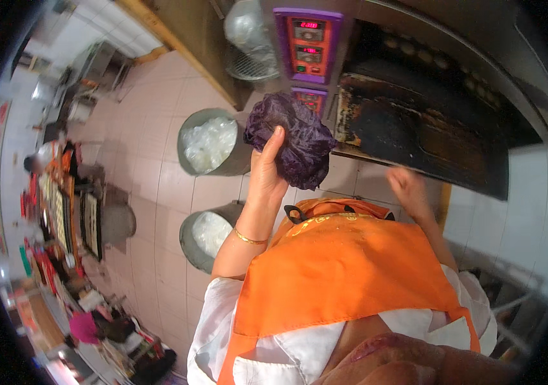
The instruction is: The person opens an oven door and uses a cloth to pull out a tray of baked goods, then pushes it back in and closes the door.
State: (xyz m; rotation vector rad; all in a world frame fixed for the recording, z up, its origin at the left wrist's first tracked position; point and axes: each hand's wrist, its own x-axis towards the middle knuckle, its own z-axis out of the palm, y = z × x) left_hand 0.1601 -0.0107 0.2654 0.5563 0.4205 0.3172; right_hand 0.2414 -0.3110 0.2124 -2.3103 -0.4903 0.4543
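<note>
My left hand is raised in front of me, closed around a crumpled dark purple cloth, with the thumb pressed on its near side. Lower and to the right, my right hand is closed, fingers curled and slightly blurred. Whatever it may hold is hidden. Just beyond it lies the near edge of a scorched, blackened baking tray at the mouth of an open oven. Inside the oven, several small round pieces sit in rows, dimly lit.
The oven's purple-framed control panel is left of its mouth. Two metal bins holding clear plastic stand on the tiled floor. A wire basket is beyond them. Far left, a person is at a table with long trays.
</note>
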